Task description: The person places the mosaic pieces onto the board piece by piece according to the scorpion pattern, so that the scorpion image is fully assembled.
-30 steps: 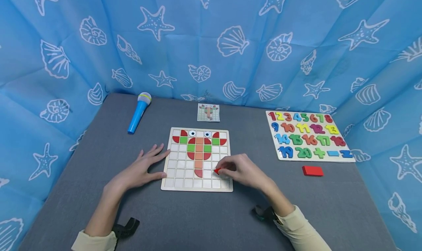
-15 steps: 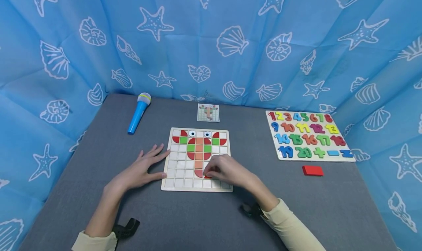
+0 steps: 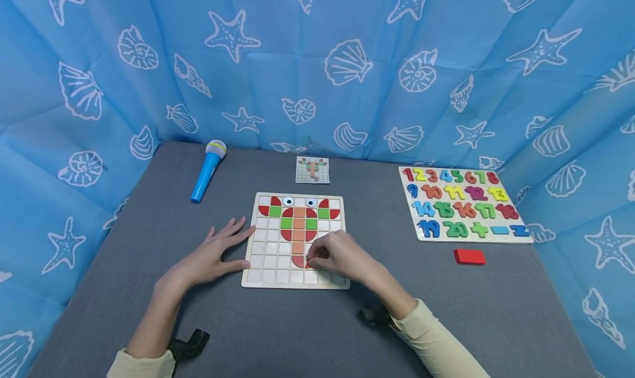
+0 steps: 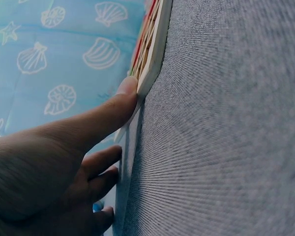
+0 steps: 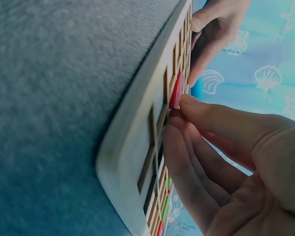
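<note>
A wooden grid board lies on the table, with red, green and orange tiles and two eye tiles forming a figure. My right hand is over its lower middle, thumb and fingers pinching a red quarter-circle tile. That tile is partly hidden behind the fingers, right beside a red tile at the foot of the orange column. In the right wrist view, the red tile shows at the thumb tip, close over the grid. My left hand has its fingers spread, with thumb and fingertips at the board's left edge.
Behind the board lies a small picture card with a similar figure. A blue toy microphone is at the back left. On the right are a number puzzle board and a red block. A blue shell-print curtain encloses the table.
My right hand has moved left across the board with the red tile, to beside the tile at the column's foot, and has barely moved in the last half second. The left hand stays put.
</note>
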### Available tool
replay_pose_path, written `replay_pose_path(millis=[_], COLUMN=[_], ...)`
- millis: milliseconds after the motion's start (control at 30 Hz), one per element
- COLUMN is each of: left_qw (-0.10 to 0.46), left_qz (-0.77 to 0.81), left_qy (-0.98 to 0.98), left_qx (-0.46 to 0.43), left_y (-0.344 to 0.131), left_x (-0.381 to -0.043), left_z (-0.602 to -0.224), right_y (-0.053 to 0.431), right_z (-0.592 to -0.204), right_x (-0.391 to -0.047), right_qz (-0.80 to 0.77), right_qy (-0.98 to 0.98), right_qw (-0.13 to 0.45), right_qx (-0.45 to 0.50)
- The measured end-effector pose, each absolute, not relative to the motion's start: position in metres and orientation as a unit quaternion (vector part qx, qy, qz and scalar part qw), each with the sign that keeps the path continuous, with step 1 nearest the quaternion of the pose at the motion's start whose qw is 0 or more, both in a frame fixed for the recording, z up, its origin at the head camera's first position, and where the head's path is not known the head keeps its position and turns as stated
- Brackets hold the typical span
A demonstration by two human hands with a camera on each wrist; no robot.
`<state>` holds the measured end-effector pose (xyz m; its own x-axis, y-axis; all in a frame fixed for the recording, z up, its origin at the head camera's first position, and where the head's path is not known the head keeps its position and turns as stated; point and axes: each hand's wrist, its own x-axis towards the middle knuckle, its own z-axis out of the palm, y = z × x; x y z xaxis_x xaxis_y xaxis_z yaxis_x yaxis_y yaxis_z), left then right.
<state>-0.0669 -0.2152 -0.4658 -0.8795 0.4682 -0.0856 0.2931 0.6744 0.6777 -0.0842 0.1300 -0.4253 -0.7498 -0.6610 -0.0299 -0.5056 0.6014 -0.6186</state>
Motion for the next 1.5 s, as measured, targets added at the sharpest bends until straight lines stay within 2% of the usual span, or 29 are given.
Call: replay_pose_path(millis=[233,433,767,933,1167,1500], left_qw=[0.156,0.159,0.162,0.161,0.165,0.171], left_qz=[0.335,0.323,0.321,0.320,0.319,0.323], left_qy=[0.909,0.913,0.914,0.914,0.914,0.912], left_qx=[0.193,0.190,0.188,0.190,0.187,0.184], left_y=[-0.211,-0.210,-0.209,-0.209,-0.210,-0.210], left_x=[-0.066,-0.067,-0.068,-0.067,-0.068,-0.068], left_z=[-0.456,-0.455,-0.457,-0.455,-0.455,-0.455], right_y=[0.136,0.147,0.210,0.233,0.235,0.231], right_z=[-0.422,-0.420,-0.416,-0.424,-0.430,-0.431], right_x=[-0.081,-0.079,-0.075,-0.069,-0.062,-0.055], right_qz=[-0.307,-0.330,-0.337,-0.299,-0.277,-0.306], right_qy=[0.884,0.881,0.896,0.908,0.916,0.909], right_qw=[0.158,0.164,0.161,0.162,0.139,0.145], right_qx=[-0.315,-0.297,-0.241,-0.245,-0.254,-0.241])
